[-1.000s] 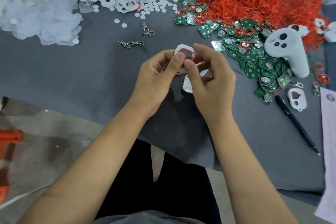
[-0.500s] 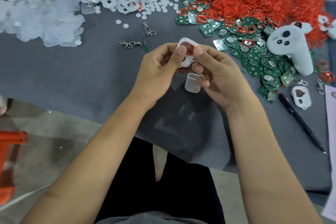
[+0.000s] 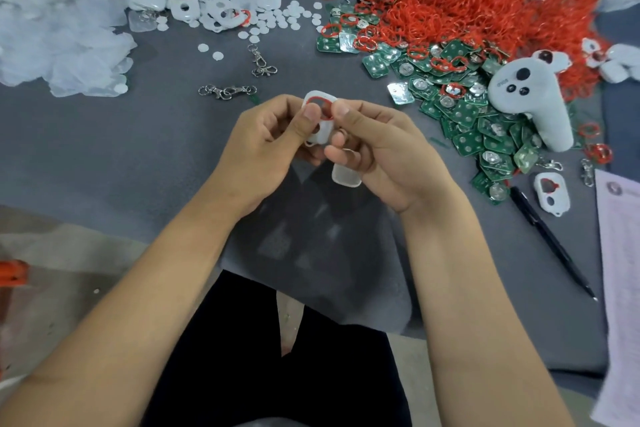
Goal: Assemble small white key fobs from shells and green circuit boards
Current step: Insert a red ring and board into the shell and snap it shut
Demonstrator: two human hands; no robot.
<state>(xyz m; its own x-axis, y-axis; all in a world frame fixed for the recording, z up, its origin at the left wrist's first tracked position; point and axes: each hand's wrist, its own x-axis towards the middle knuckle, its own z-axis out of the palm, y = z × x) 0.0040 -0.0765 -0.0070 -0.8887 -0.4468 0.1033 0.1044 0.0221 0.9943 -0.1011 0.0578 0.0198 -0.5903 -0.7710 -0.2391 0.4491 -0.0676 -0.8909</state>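
Both hands meet over the grey worktop point(image 3: 104, 156). The left hand point(image 3: 263, 142) and right hand point(image 3: 384, 146) pinch 1 shell point(image 3: 320, 125) between thumbs, likely to seat its red ring point(image 3: 320, 101). The right grip's lower fingers tuck a 2nd shell point(image 3: 346, 178), kept ready. Boards point(image 3: 467, 114) lie right of the grip, more shells beyond-left.

Both bare forearms reaching forward, left hand point(image 3: 263, 142) and right hand point(image 3: 384, 152) close together, fingers point(image 3: 341, 140) curled, thumbs nearly touching, pinching.
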